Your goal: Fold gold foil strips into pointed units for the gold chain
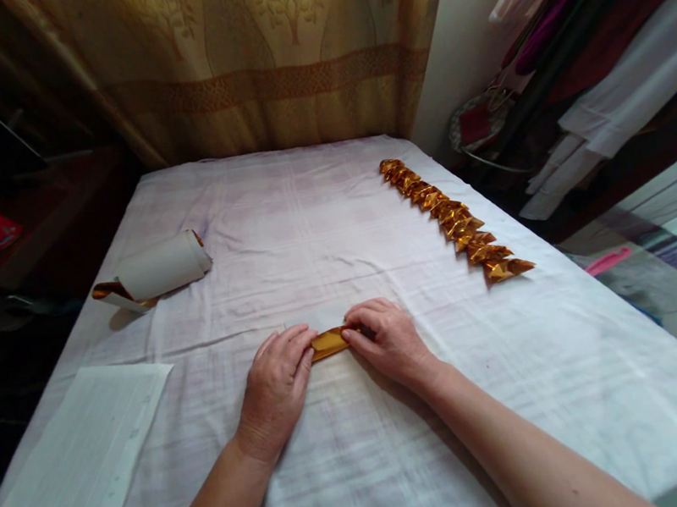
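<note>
I have the folded strip of shiny gold foil [328, 341] between my fingertips; ahead of them the white cloth-covered table [309, 232] opens out to its far edge, with pointed gold foil pieces [455, 222] rowed ahead and right. My left hand [277, 383] and right hand [392, 343] pinch the strip's ends, fingers curled, palms down, forearms converging.

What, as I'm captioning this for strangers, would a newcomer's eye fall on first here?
Probably the row of shiny, pointed gold foil pieces along the right of the white cloth-covered table. Next, the flat folded gold foil strip held between left hand and right hand, below centre. Then the white-backed, gold-lined roll lying on the table's left.
</note>
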Demonstrator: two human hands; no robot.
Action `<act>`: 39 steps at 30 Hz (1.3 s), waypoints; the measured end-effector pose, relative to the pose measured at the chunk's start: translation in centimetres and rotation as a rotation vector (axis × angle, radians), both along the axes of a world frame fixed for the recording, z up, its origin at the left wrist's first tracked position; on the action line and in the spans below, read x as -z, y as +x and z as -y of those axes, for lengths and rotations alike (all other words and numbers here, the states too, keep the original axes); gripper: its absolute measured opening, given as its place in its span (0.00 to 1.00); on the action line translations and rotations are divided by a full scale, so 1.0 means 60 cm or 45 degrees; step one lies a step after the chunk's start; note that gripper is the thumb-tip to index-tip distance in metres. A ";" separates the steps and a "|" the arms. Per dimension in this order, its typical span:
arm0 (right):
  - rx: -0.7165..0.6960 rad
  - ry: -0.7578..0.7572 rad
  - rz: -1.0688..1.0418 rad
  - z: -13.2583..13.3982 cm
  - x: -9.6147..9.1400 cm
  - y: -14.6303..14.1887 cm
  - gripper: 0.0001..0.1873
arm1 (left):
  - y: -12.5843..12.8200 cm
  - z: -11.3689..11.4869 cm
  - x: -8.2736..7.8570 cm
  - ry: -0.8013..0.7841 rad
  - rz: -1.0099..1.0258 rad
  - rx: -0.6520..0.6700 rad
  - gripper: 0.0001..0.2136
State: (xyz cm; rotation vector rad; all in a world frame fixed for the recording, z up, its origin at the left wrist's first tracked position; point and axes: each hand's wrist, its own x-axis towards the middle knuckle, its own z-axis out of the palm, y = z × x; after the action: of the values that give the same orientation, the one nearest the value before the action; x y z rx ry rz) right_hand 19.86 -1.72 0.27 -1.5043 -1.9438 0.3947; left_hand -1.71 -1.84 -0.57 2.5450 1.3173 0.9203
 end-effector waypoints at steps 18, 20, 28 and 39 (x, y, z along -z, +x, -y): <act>0.087 0.024 0.085 -0.002 0.006 -0.010 0.05 | 0.013 0.040 -0.022 0.013 -0.347 -0.005 0.15; 0.089 0.021 0.090 -0.002 0.006 -0.010 0.05 | 0.016 0.044 -0.021 0.012 -0.365 -0.027 0.15; 0.096 0.030 0.107 -0.001 0.006 -0.011 0.05 | 0.023 0.050 -0.007 0.126 -0.422 0.044 0.19; 0.130 0.032 0.118 -0.001 0.009 -0.012 0.04 | 0.022 0.052 -0.001 0.105 -0.431 0.044 0.19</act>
State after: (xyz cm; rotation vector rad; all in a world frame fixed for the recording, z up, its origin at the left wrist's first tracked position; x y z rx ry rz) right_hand 19.12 -1.66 -0.27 -1.6232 -1.9255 0.2589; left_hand -0.40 -4.94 -0.49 2.8737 1.3339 0.5643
